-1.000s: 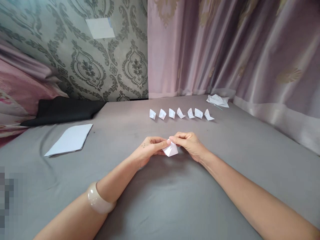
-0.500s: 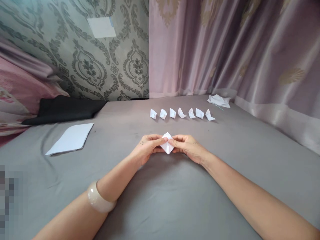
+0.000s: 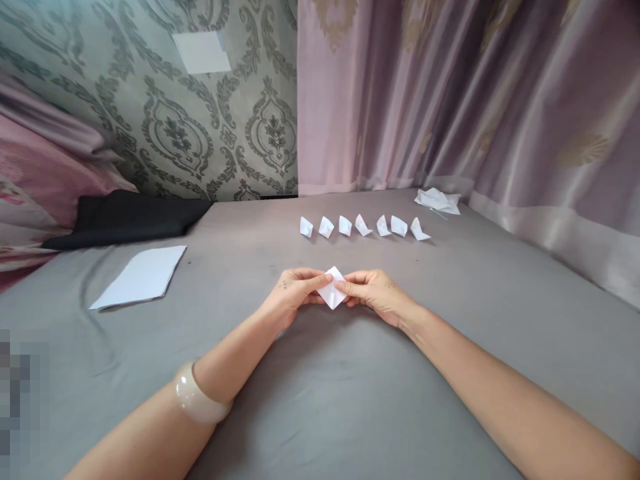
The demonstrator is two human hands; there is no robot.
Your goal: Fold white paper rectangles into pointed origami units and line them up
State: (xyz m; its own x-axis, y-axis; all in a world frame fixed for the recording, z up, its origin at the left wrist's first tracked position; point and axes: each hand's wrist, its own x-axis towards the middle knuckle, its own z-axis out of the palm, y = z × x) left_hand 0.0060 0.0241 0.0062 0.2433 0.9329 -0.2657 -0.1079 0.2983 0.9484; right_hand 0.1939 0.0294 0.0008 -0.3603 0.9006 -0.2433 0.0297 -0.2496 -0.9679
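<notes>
Between my two hands is a small folded white paper (image 3: 333, 295), diamond-shaped with a crease down its lower middle. My left hand (image 3: 300, 288) pinches its left corner, thumb on top and fingers behind. From the other side my right hand (image 3: 373, 291) grips the right corner in the same way, thumb on the front face. The undersides of the fingers are partly hidden. Beyond the hands, several small folded white paper pieces (image 3: 345, 226) stand in a row on the grey cloth surface (image 3: 320, 387).
A stack of white paper sheets (image 3: 141, 277) lies at the left, before a black cloth (image 3: 130, 217). Loose white papers (image 3: 437, 199) are heaped at the back right, beside the pink curtain (image 3: 360, 100). A white sheet (image 3: 202, 52) is on the patterned wall.
The folded paper has shifted very slightly to the left between my fingers. Both hands keep their pinch, and the row of paper pieces stays as it was.
</notes>
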